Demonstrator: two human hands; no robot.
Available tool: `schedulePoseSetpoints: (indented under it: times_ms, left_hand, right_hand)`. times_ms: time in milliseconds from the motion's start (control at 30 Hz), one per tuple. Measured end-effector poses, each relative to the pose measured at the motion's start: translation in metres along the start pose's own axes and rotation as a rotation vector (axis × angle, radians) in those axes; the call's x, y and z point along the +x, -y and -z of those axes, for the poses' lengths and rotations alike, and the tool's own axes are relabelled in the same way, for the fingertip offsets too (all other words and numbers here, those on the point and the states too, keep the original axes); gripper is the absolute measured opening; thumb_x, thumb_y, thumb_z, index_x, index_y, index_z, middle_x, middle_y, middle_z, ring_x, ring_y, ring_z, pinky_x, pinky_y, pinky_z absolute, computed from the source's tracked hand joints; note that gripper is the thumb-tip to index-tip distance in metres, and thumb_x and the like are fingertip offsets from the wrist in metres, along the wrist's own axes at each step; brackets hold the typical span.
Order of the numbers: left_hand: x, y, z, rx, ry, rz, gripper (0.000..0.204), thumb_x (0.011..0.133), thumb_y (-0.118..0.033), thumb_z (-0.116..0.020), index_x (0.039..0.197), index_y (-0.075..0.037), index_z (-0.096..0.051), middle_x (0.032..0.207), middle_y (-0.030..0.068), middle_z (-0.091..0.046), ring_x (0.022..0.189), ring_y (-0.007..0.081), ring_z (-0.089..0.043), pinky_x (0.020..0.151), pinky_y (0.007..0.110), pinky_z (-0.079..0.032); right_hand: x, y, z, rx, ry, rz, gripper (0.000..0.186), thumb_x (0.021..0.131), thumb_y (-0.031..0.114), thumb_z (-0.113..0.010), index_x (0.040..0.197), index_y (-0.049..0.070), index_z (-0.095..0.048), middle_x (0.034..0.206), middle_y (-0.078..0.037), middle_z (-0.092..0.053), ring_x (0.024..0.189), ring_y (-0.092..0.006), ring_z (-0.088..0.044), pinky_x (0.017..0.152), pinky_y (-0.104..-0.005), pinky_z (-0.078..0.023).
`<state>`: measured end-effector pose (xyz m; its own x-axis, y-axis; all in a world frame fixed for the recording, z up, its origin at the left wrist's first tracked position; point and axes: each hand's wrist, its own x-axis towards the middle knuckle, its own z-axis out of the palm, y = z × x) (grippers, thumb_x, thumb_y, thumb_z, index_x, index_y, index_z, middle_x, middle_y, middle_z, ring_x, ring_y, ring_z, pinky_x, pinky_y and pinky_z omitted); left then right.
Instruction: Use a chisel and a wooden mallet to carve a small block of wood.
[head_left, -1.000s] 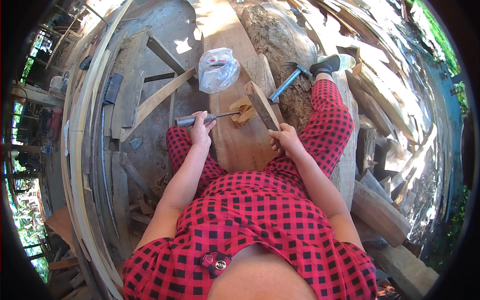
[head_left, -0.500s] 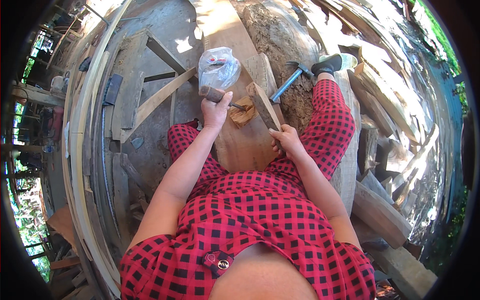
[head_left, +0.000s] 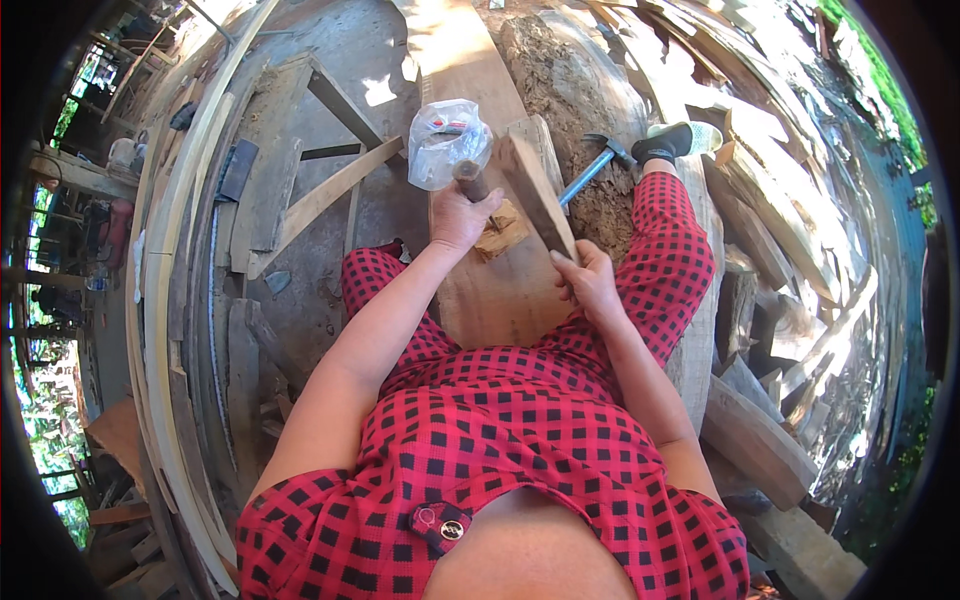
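My left hand [head_left: 462,222] is closed around the wooden handle of a chisel [head_left: 470,181], which stands nearly upright over a small pale wood block [head_left: 503,232]. The chisel's tip is largely hidden by my hand and the block. That block sits on a wide plank [head_left: 490,305] between my legs and has a carved hollow. In my right hand [head_left: 590,282] is the lower end of a thick wooden stick [head_left: 538,195], slightly blurred, slanting up and left beside the block, apart from the chisel handle.
A clear plastic bag [head_left: 430,165] lies on the plank just beyond my left hand. A hammer with a blue handle [head_left: 588,175] rests on a rough log [head_left: 570,75] to the right. Timber offcuts [head_left: 760,440] are piled at right, and long wood strips [head_left: 160,300] run along the left.
The chisel has swung from leaning left to nearly upright, with my left hand turning along with it. The wooden stick in my right hand has shifted slightly and its upper end looks higher.
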<state>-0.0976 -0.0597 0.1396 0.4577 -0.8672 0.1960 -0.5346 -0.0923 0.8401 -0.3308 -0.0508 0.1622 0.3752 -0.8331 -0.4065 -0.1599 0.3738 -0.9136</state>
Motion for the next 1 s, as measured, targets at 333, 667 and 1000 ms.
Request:
schedulePoseSetpoints:
  times_ms: [333, 667, 1000]
  left_hand:
    - [0.007, -0.033, -0.005, 0.107, 0.069, -0.047, 0.037, 0.069, -0.036, -0.075, 0.081, -0.003, -0.063, 0.074, 0.0110, -0.066, 0.069, 0.0225, -0.063, 0.068, 0.035, -0.049]
    - [0.010, -0.039, -0.010, 0.134, 0.164, -0.072, 0.029, 0.070, -0.030, -0.068, 0.083, -0.005, -0.061, 0.082, 0.0153, -0.065, 0.082, 0.0324, -0.063, 0.074, 0.040, -0.048]
    - [0.014, -0.037, -0.018, 0.184, 0.194, -0.112, 0.028, 0.072, -0.031, -0.065, 0.082, -0.005, -0.060, 0.085, 0.0149, -0.064, 0.082, 0.0327, -0.062, 0.074, 0.040, -0.048]
  right_hand:
    - [-0.018, 0.097, 0.022, -0.373, -0.205, 0.703, 0.028, 0.082, 0.018, -0.070, 0.093, 0.001, -0.051, 0.070, -0.014, -0.059, 0.066, -0.0200, -0.060, 0.055, -0.0327, -0.045]
    - [-0.030, 0.114, 0.034, -0.272, -0.193, 0.619, 0.029, 0.082, 0.020, -0.070, 0.095, 0.001, -0.053, 0.069, -0.009, -0.058, 0.068, -0.0096, -0.054, 0.060, -0.0292, -0.043]
    - [-0.025, 0.116, 0.052, -0.688, -0.175, 0.504, 0.031, 0.077, 0.020, -0.071, 0.090, 0.002, -0.049, 0.069, -0.019, -0.056, 0.064, -0.0320, -0.056, 0.062, -0.0385, -0.044]
